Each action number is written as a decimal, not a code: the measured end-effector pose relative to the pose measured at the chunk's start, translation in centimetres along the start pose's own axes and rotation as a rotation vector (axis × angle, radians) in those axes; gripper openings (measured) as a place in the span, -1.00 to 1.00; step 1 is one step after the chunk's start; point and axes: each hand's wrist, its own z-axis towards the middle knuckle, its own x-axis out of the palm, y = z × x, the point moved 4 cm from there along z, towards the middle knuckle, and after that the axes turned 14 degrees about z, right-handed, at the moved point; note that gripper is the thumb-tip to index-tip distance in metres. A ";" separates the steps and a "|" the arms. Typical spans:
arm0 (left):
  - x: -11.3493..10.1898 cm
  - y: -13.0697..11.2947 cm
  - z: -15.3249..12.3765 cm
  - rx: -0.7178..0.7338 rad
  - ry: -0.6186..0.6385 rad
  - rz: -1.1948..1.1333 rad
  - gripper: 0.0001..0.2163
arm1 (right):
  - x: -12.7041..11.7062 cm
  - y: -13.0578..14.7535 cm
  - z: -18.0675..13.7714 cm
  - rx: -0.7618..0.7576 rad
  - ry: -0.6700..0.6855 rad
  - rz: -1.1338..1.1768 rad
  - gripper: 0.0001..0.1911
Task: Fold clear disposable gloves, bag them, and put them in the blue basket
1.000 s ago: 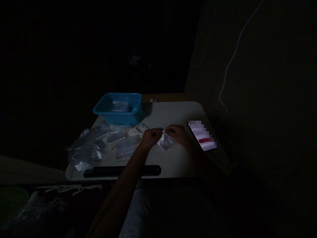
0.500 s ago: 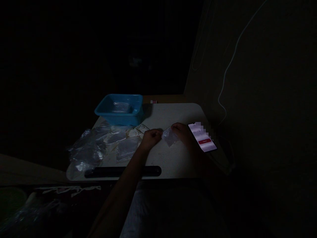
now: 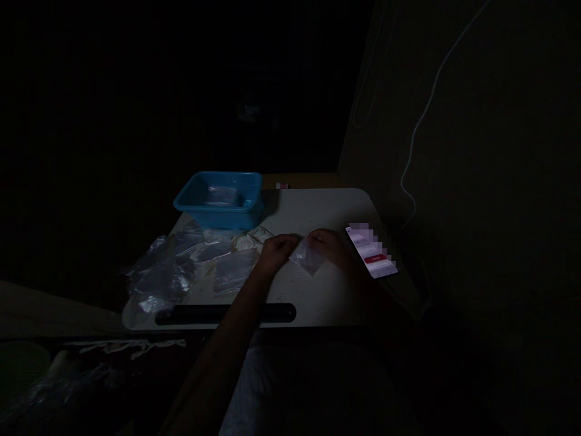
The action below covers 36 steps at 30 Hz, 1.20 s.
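**Small clear bag (image 3: 308, 260) was held at a white table (image 3: 318, 209)**

The white table had rounded corners, and its pale surface showed from beyond the hands to the far edge. The blue tub (image 3: 218, 218) stood at the far left, with clear plastic inside. A heap of plastic bags (image 3: 158, 275) spread towards the left edge. The black strip (image 3: 279, 313) ran along the near edge, the left forearm crossing above it. More pale surface lay between the right forearm and this strip. The phone (image 3: 374, 263) lay by the right edge, just beside the right arm. The right hand (image 3: 329, 245) pinched the small clear bag by its upper side. The left hand (image 3: 275, 253) had its fingers drawn narrow at the bag's left edge; dimness hid whether they gripped it. A flat bag (image 3: 233, 270) lay left of that hand.
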 end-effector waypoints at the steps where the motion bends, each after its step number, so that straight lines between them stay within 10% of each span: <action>1: 0.1 0.0 0.0 0.029 0.021 0.030 -0.80 | 0.3 -0.1 0.0 -0.005 0.024 0.002 -0.82; 36: -1.2 1.4 0.5 -0.077 -0.264 -0.110 -0.84 | 0.3 0.8 -0.3 0.076 -0.006 0.109 -0.88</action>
